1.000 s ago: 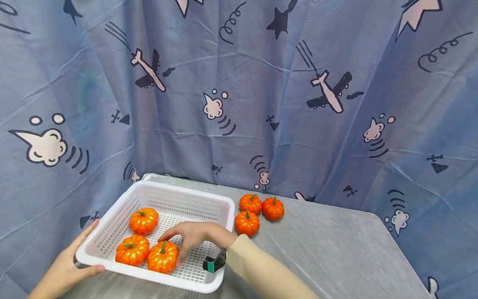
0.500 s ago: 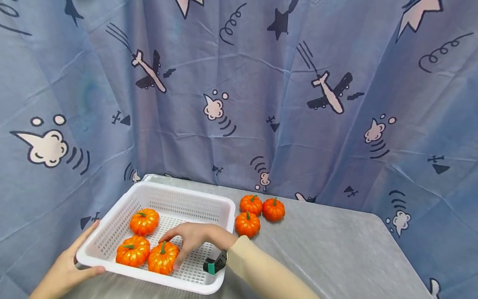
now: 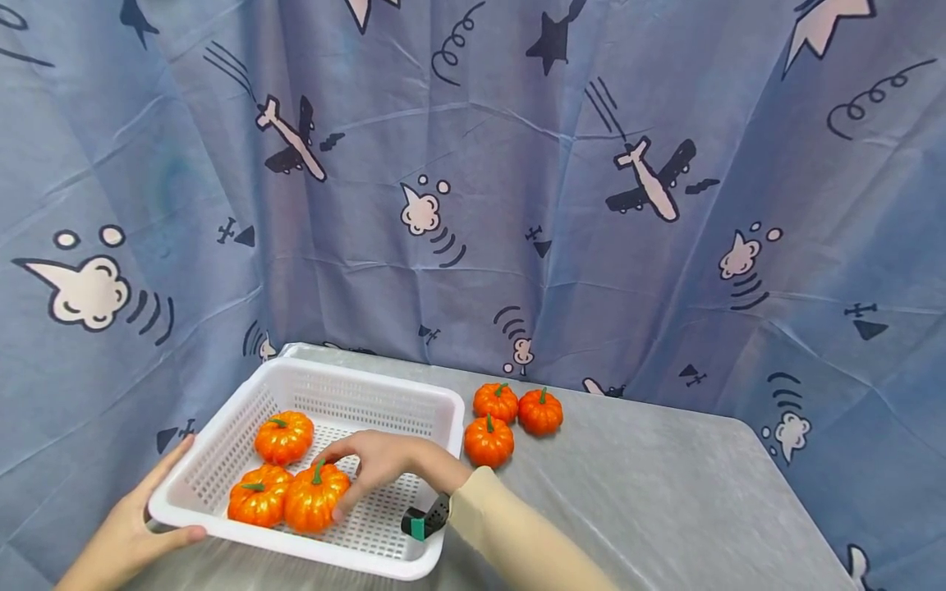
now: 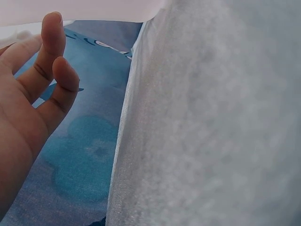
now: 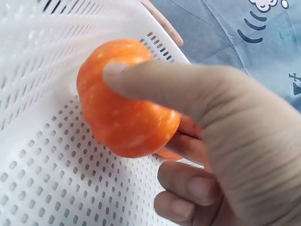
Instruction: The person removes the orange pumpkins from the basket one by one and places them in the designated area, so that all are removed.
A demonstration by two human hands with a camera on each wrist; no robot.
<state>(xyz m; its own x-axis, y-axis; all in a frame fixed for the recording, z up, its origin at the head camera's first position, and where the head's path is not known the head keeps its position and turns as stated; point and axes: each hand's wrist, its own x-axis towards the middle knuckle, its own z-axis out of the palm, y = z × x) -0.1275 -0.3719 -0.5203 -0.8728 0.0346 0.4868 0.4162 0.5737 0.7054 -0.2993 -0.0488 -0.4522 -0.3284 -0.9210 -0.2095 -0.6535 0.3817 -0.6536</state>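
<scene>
My right hand (image 3: pixel 380 460) reaches into a white plastic basket (image 3: pixel 456 419) and pinches a small orange pumpkin (image 3: pixel 312 502) with a green stem. In the right wrist view, the thumb presses one side of this pumpkin (image 5: pixel 122 113), with fingers on its other side; it appears slightly above the slotted floor. Two more pumpkins lie in the basket: one pumpkin (image 3: pixel 259 497) close beside it at the left, another pumpkin (image 3: pixel 284 437) further back. My left hand (image 3: pixel 133 525) holds the basket's near left corner, thumb at the front rim. Its fingers (image 4: pixel 54 40) show below the pale basket wall (image 4: pixel 84 10).
Three pumpkins stand on the grey table (image 3: pixel 650 492) just right of the basket: a near pumpkin (image 3: pixel 489 442), a back pumpkin (image 3: pixel 496 402) and a right pumpkin (image 3: pixel 540 412). A blue patterned curtain (image 3: pixel 480 164) hangs behind and along the sides.
The pinched pumpkin has risen a little and shifted slightly left with my right hand. My left hand keeps its place on the basket corner.
</scene>
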